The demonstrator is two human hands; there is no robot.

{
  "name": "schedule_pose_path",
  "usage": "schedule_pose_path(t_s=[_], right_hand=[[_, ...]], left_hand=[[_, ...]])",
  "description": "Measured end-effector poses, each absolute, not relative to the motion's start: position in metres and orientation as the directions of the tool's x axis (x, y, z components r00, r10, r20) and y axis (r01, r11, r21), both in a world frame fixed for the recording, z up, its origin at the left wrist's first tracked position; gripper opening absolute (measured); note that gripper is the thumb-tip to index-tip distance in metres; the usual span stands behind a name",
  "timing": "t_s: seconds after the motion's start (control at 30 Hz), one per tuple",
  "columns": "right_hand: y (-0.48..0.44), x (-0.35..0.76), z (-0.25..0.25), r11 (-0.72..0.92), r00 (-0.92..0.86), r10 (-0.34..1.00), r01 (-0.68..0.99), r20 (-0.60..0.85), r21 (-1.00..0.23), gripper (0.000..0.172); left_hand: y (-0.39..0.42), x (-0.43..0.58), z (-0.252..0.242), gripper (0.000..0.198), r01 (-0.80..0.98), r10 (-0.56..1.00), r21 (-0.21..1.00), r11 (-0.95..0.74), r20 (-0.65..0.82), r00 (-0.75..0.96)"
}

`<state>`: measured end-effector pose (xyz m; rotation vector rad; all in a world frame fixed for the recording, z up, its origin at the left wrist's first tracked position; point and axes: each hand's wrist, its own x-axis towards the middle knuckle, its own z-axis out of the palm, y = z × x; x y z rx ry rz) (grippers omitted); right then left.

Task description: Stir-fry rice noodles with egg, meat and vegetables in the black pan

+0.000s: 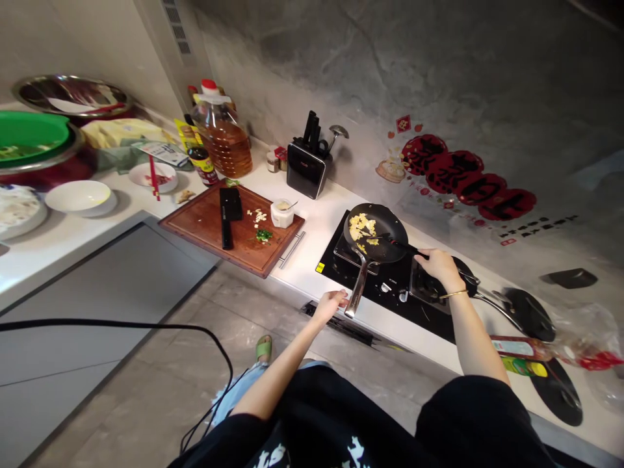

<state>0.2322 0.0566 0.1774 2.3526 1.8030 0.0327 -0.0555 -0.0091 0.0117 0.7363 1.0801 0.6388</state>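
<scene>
Pan point(385, 234) sits on the hob point(390, 286), left burner, with yellow egg point(361, 227) pieces on its far-left side. Left hand point(330, 304) is closed around the end of the pan handle point(359, 286), likely to steady the pan. Right hand point(440, 263) is closed around a dark spatula point(400, 246) whose tip reaches into the pan near the egg, angled for stirring. Hob is set into the white bench point(316, 227). A second pan point(529, 315) lies right of the hob, sauce bottles point(521, 348) just beside it. Left of the hob: cutting board point(229, 227) with a cleaver point(229, 211), chopped greens point(264, 235) and a small cup point(282, 212). Behind: knife block point(306, 168), oil bottle point(225, 136). Far left: bowls point(80, 195).
</scene>
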Motion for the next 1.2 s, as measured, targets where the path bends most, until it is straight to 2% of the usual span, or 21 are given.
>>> schedule_pose_path(t_s=[0.13,0.27,0.4,0.63,0.73,0.83,0.9,1.0,1.2], right_hand=[[0.075,0.208,0.164,-0.129,0.137,0.989,0.983,-0.052,0.131,0.039],[0.111,0.191,0.141,-0.206,0.206,0.978,0.976,0.015,0.064,0.041],[0.113,0.213,0.144,-0.316,0.314,0.946,0.949,-0.076,-0.013,0.039],[0.042,0.251,0.185,-0.298,0.284,0.947,0.951,-0.151,-0.077,0.037],[0.032,0.238,0.177,-0.292,0.272,0.94,0.953,-0.208,-0.075,0.036],[0.048,0.22,0.155,-0.297,0.289,0.948,0.953,-0.131,-0.052,0.038],[0.065,0.214,0.139,-0.343,0.341,0.938,0.938,-0.06,-0.039,0.042],[0.079,0.222,0.127,-0.424,0.423,0.905,0.905,-0.028,-0.022,0.043],[0.04,0.27,0.15,-0.389,0.389,0.921,0.921,-0.019,-0.004,0.042]], left_hand=[[-0.012,-0.052,0.009,0.044,-0.052,0.771,0.814,0.578,-0.525,0.36],[-0.019,-0.051,0.003,0.043,-0.004,0.777,0.831,0.556,-0.517,0.358],[-0.02,-0.055,0.001,0.044,-0.017,0.774,0.829,0.558,-0.513,0.371],[-0.011,-0.063,0.008,0.05,-0.037,0.762,0.812,0.583,-0.531,0.371],[-0.009,-0.063,0.01,0.051,-0.031,0.756,0.808,0.588,-0.536,0.376],[-0.01,-0.062,0.01,0.05,-0.019,0.753,0.808,0.59,-0.541,0.375],[-0.012,-0.062,0.009,0.05,-0.016,0.755,0.811,0.585,-0.537,0.377],[-0.015,-0.063,0.007,0.05,-0.044,0.763,0.812,0.582,-0.526,0.376],[-0.003,-0.076,0.007,0.049,-0.082,0.774,0.798,0.598,-0.547,0.32]])
